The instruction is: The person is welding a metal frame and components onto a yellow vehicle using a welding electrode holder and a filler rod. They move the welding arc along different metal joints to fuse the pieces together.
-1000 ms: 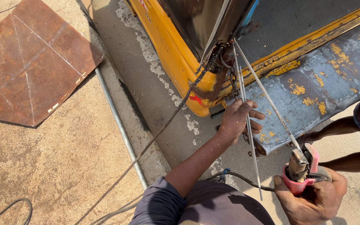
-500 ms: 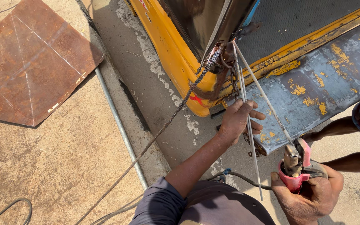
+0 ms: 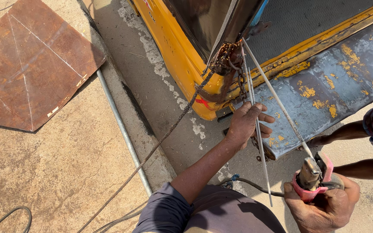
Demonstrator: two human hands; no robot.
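Nearest, the right hand (image 3: 324,207) is clenched on a pink electrode holder (image 3: 314,181), its rod (image 3: 277,101) running up to the rusty chain (image 3: 229,58) at the yellow vehicle's (image 3: 173,51) corner. Just beyond, the left hand (image 3: 244,125) is closed on spare rods (image 3: 260,146) against the grey panel's (image 3: 333,86) edge. I'd say bracing that hand well steadies the rod tip. Farther right, another person's arm (image 3: 346,131) rests. A rusty plate (image 3: 31,60) lies far left.
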